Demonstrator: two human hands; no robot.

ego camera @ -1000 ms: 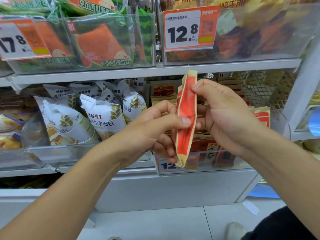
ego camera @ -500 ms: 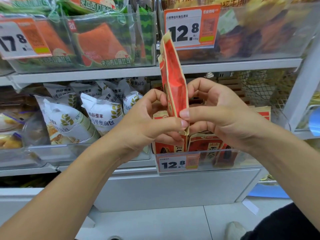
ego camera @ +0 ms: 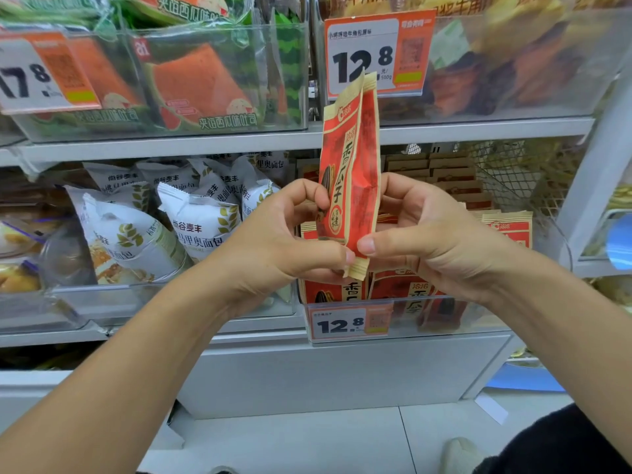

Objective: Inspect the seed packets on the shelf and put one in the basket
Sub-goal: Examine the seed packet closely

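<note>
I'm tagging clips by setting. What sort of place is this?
Most likely a snack aisle in a shop: orange price tags on clear shelf bins, stacked white bread packets, and a red seed packet held in both hands.

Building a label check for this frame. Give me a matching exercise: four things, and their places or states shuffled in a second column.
Things:
1. seed packet
2. white bread bags
3. watermelon toast packs
4. lower price tag

Places or states:
A. in the clear bin on the upper shelf, left
B. held upright, pinched by both hands
C. clipped to the front of the bin of seed packets
D. in the bin on the middle shelf, left of the seed packets

Pairs: 1-B, 2-D, 3-A, 4-C
</note>
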